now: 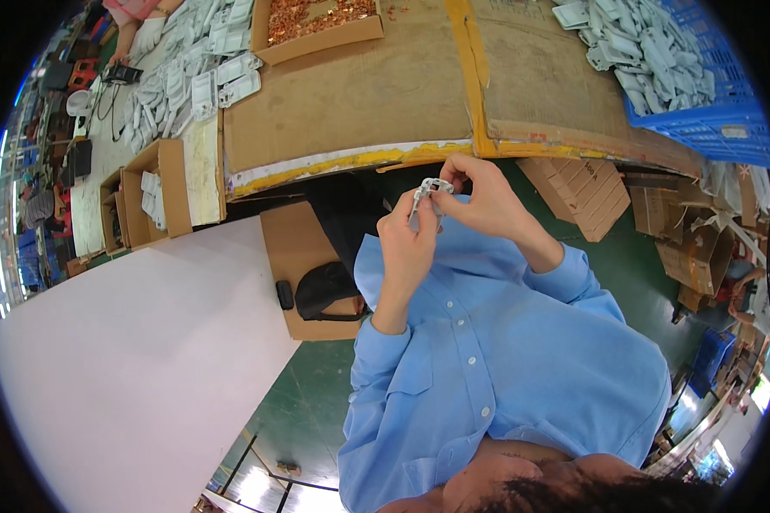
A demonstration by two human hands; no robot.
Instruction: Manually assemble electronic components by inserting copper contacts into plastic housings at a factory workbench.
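Observation:
A small white plastic part (437,184), a molded housing with cut-outs, is held between my two hands just in front of the table edge. My left hand (408,239) grips its lower left side with thumb and fingers. On its upper right side, the bent fingers of my right hand (485,201) pinch the part or something small at it; the fingertips hide what exactly. Both forearms are in light blue sleeves.
Cardboard covers the table (359,103), with yellow tape along its edge. A box of small copper-coloured pieces (321,21) stands at the back, beside piled white plastic parts (175,81). A blue crate (719,120) holds similar parts at right. Cartons (577,197) lie below.

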